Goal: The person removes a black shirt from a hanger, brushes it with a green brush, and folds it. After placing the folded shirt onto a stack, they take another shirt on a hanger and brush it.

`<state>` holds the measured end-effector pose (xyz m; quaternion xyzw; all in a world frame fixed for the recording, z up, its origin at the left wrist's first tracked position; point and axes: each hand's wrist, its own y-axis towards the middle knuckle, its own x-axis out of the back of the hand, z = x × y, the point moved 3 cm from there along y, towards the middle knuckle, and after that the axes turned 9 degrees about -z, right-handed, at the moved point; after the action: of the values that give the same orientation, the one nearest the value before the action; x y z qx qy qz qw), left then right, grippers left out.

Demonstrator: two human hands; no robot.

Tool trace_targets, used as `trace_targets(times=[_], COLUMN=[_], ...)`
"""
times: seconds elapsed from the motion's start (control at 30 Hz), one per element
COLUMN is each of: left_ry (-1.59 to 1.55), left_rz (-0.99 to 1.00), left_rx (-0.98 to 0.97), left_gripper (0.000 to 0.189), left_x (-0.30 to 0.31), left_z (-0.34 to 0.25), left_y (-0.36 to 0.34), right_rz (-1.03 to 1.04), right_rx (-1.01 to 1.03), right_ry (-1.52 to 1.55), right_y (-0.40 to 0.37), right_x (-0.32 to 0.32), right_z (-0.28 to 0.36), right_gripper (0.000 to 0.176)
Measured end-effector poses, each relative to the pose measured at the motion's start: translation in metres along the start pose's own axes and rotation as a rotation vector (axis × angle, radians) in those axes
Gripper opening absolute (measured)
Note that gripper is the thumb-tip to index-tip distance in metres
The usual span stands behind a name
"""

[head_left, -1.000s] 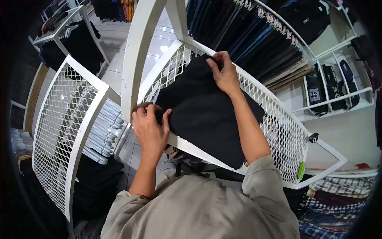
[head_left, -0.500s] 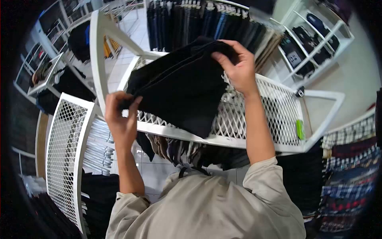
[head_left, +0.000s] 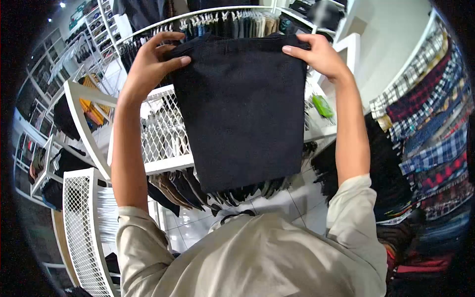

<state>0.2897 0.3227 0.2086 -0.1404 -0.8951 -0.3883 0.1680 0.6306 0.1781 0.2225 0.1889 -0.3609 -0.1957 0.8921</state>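
A black cloth garment (head_left: pixel 242 114), with a thick band-like top edge, hangs spread and nearly flat in front of me; its exact kind is hard to make out. My left hand (head_left: pixel 151 69) pinches its upper left corner between thumb and fingers. At the upper right corner my right hand (head_left: pixel 319 57) grips the same edge, thumb on the near side. The cloth hides the middle of a white mesh rack shelf (head_left: pixel 166 129) behind it. A small bright green object (head_left: pixel 322 106) lies on the shelf, near my right forearm.
Dark trousers (head_left: pixel 178 190) hang under the mesh shelf. Checked shirts (head_left: pixel 430 153) line the right side. A curved rail of hanging clothes (head_left: pixel 232 24) stands at the back. Another white mesh rack (head_left: pixel 81 218) is at lower left, above white hangers (head_left: pixel 106 213).
The garment has turned from slanted and partly folded to upright and spread out. My left hand has risen to its upper corner, and my right hand has moved up and right. The view has shifted.
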Motion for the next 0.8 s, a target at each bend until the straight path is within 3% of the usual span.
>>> trace_targets(times=[0.07, 0.13, 0.2, 0.27, 0.33, 0.4, 0.6, 0.63, 0.8], left_ry=[-0.051, 0.083, 0.145, 0.192, 0.364, 0.35, 0.322, 0.291, 0.233], left_rz=[0.034, -0.022, -0.151, -0.226, -0.277, -0.287, -0.001, 0.037, -0.191], left_rx=[-0.133, -0.067, -0.263, -0.285, -0.539, -0.549, -0.167, -0.094, 0.083], left_gripper=[0.056, 0.051, 0.046, 0.041, 0.038, 0.035, 0.041, 0.042, 0.024], left_x=[-0.025, -0.036, -0.039, -0.044, -0.052, -0.073, -0.131, -0.133, -0.124], left_z=[0.019, -0.005, -0.021, -0.046, -0.05, -0.046, 0.025, 0.026, 0.03], left_y=[0.024, 0.027, 0.029, 0.001, -0.03, -0.075, -0.223, -0.236, -0.251], right_rz=[-0.126, -0.271, -0.348, -0.441, -0.46, -0.413, 0.044, -0.017, -0.182], right_rx=[0.092, 0.186, 0.212, 0.25, 0.287, 0.253, 0.066, 0.056, 0.004], right_ry=[-0.069, -0.056, -0.047, -0.145, -0.138, -0.2, -0.284, -0.254, -0.16], right_y=[0.012, 0.012, 0.009, -0.018, -0.052, -0.09, -0.216, -0.23, -0.224], right_x=[0.005, 0.014, 0.026, 0.032, 0.026, 0.012, -0.076, -0.081, -0.092], right_z=[-0.029, -0.03, -0.033, -0.02, -0.02, -0.031, -0.123, -0.119, -0.087], right_gripper=[0.043, 0.041, 0.04, 0.036, 0.03, 0.024, 0.024, 0.024, 0.02])
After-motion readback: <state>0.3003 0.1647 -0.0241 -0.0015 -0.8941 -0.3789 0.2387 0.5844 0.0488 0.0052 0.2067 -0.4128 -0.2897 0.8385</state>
